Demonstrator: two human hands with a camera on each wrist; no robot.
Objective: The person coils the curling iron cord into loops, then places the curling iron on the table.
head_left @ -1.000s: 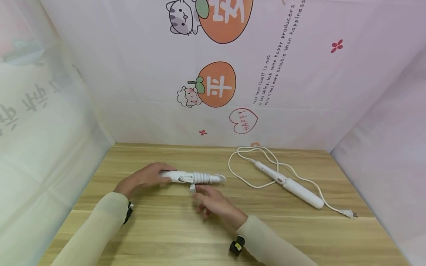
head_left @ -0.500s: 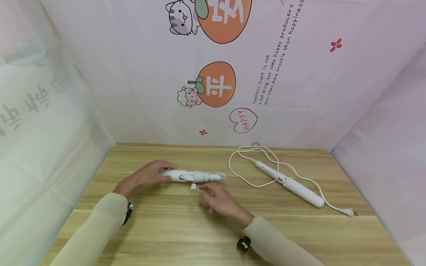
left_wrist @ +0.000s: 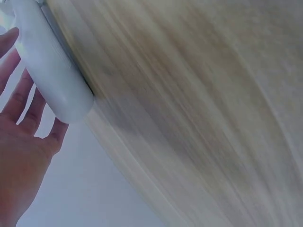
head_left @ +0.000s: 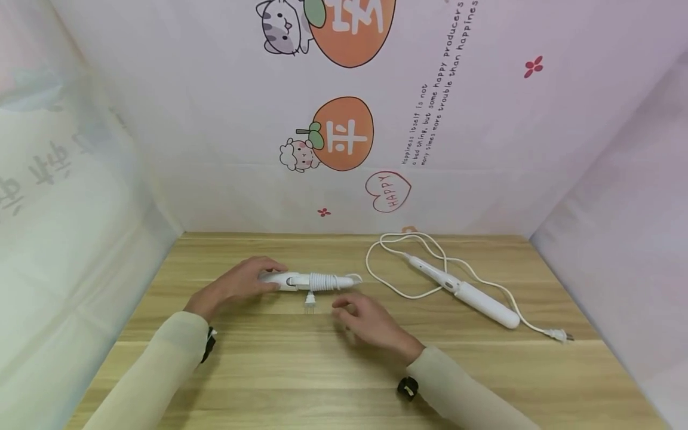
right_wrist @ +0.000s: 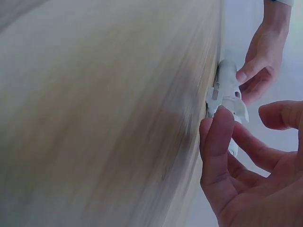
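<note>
A white hair straightener [head_left: 289, 281] lies on the wooden table, its cord [head_left: 323, 282] wound in tight coils round the handle. The plug [head_left: 310, 300] sticks out on the near side of the coils. My left hand [head_left: 242, 282] holds the wide end of the straightener, thumb on the near side and fingers on the far side. In the left wrist view, the rounded barrel [left_wrist: 54, 71] rests against those fingers. My right hand [head_left: 369, 321] hovers just right of the plug, fingers loosely bent and holding nothing. The right wrist view shows it apart from the straightener.
A second white hair straightener [head_left: 464, 292] lies at the right, with its loose cord [head_left: 371, 269] looped behind and beside it. That one's plug [head_left: 558, 335] lies near the table's right side. Printed cloth walls [head_left: 457, 197] enclose the back and sides.
My right hand has let go of the plug and drawn back to the right. The left hand keeps its hold on the straightener. The head view has shifted slightly.
</note>
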